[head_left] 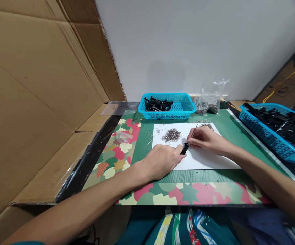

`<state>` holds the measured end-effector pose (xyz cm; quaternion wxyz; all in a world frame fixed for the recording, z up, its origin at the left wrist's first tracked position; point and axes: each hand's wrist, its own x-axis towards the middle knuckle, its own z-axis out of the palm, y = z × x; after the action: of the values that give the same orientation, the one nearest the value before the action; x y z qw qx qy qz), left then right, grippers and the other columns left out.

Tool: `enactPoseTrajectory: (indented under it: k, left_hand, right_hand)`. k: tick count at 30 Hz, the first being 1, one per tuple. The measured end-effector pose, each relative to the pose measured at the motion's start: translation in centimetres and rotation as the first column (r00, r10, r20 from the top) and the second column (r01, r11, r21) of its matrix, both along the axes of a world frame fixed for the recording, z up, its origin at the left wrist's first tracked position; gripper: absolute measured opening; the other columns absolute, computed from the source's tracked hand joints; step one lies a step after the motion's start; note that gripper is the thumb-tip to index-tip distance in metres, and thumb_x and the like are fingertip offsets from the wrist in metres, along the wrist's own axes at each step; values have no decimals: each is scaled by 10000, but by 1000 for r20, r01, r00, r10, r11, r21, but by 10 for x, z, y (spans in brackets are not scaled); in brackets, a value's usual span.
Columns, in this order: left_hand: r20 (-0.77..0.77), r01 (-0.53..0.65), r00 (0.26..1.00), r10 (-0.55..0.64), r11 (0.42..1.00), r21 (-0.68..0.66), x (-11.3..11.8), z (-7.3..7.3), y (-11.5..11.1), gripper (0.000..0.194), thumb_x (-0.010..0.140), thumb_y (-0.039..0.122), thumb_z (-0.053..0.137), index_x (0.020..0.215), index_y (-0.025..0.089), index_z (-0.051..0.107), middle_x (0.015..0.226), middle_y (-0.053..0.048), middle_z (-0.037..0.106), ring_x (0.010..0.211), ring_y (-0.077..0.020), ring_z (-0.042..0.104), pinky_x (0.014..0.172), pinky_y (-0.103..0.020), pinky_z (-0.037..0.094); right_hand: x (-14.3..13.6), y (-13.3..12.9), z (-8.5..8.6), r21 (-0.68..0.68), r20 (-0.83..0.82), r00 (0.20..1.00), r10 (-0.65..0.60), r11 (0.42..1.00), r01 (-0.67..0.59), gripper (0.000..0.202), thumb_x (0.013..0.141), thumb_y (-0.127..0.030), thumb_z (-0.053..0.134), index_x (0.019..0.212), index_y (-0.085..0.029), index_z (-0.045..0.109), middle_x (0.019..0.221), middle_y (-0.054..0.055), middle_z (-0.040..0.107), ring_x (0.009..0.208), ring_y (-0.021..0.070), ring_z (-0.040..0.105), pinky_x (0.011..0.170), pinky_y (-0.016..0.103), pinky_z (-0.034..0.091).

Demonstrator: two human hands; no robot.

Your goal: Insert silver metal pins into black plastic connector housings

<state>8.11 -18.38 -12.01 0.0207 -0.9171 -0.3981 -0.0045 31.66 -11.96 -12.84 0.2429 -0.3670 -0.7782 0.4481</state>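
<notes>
My left hand (162, 160) is closed on a small black part (185, 148) above the white sheet (200, 162). Close beside it, my right hand (205, 139) pinches a thin metal tool (194, 131), whose lower end is hidden by the fingers near the part. A heap of tiny metal pieces (172, 135) lies on the sheet beyond my left hand. Behind my right hand, a second heap (207, 126) is partly covered.
A blue basket (167, 116) with black parts stands at the back, another blue basket (277, 139) at the right. Clear plastic bags (213, 103) stand beside the back basket. Cardboard (35, 85) rises at the left. A small plastic bag (123, 136) lies on the patterned mat (119, 165).
</notes>
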Motion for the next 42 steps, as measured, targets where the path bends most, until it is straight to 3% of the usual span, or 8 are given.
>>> enactPoseTrajectory:
  k: [10, 21, 33, 38, 42]
  left_hand:
    - [-40, -5, 999, 4, 1000, -20, 0, 4, 2, 385, 1148, 402, 324, 1084, 142, 601, 751, -89, 739, 637, -259, 720, 509, -318, 390]
    - [-29, -6, 1000, 5, 1000, -9, -3, -2, 4, 411, 1154, 421, 284, 1074, 151, 584, 764, -82, 743, 651, -250, 723, 519, -314, 366]
    - [-20, -25, 1000, 24, 997, -76, -2, 2, 4, 356, 1147, 381, 338, 1052, 149, 590, 805, -83, 742, 698, -265, 717, 557, -324, 378]
    - [86, -52, 994, 60, 994, -93, -7, 4, 3, 406, 1148, 410, 309, 1011, 165, 602, 818, -70, 734, 714, -261, 709, 584, -331, 397]
    - [188, -59, 979, 82, 991, -120, -9, 7, 0, 457, 1142, 437, 294, 975, 168, 623, 845, -70, 728, 737, -254, 707, 612, -335, 439]
  right_hand:
    - [-3, -1, -2, 41, 7, 998, -60, 997, 59, 216, 927, -340, 717, 795, -172, 684, 635, 8, 668, 564, 130, 561, 558, 269, 399]
    - [-5, 7, -2, -69, 0, 999, -42, 997, 42, 198, 888, -328, 766, 779, -174, 706, 677, 67, 761, 588, 153, 617, 570, 281, 437]
    - [-8, 0, 5, -47, 16, 999, -49, 998, 50, 198, 917, -299, 701, 766, -170, 690, 678, 49, 743, 576, 139, 610, 568, 268, 446]
    - [-3, 4, 8, -86, -172, 959, -224, 974, 212, 263, 962, -413, 660, 832, -185, 644, 702, 31, 699, 548, 126, 570, 502, 260, 421]
    - [8, 12, 14, -124, -314, 896, -315, 949, 290, 420, 1010, -516, 557, 733, -201, 564, 660, 31, 629, 507, 128, 546, 464, 273, 408]
